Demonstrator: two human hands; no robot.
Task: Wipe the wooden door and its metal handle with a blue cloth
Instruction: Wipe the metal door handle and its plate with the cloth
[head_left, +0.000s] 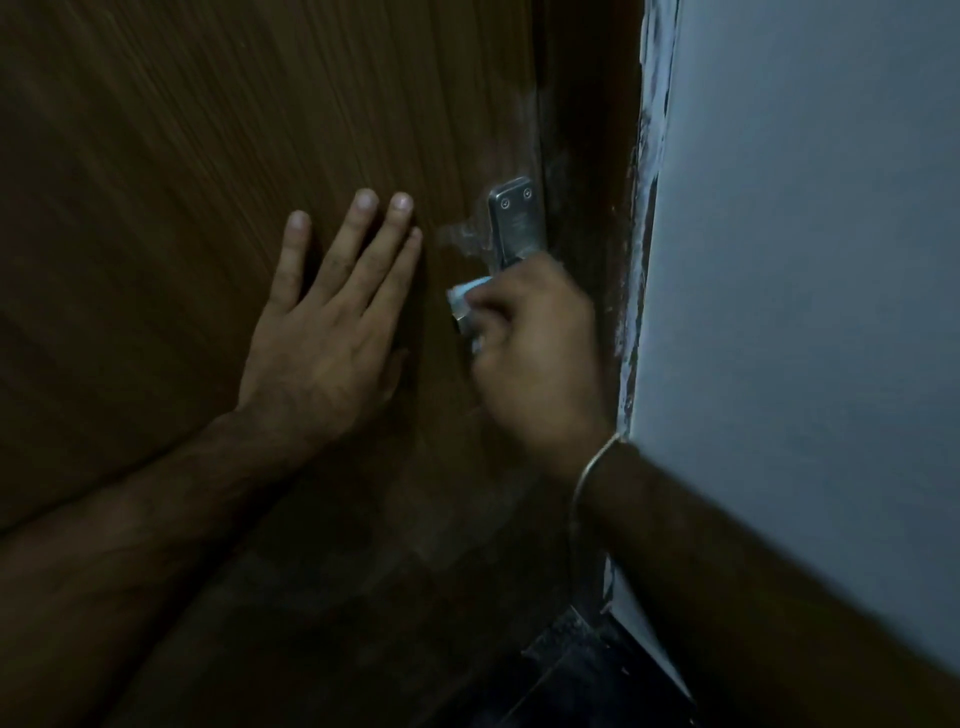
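**Cloth on the handle, flat palm on the door**

The wooden door (208, 130) fills the left and centre of the view, its dark brown grain running in fine vertical lines. Near its right edge sits the metal handle (511, 223), a silver plate with 2 screws showing at its top; the lever below the plate is mostly covered.

The left hand (324, 332) lies flat against the door just left of the handle, with 4 fingers showing, extended upward, and the palm pressed to the wood. Its grip is spread and holds nothing.

The right hand (535, 348) reaches in from the lower right and is curled around the lever part of the handle. Its grip is pressed together on the blue cloth (467, 293), a small pale blue fold of which pokes out at the left side of the fist, between the fingers and the metal. Most of the cloth is hidden inside the hand. A thin bangle (592, 467) circles the right wrist.

To the right of the door stands the dark door frame (587, 156), and past it a pale grey wall (805, 260) with rough white smears along the joint. Faint whitish marks also show on the wood just left of the plate. The scene is dim, and the right hand looks slightly blurred.
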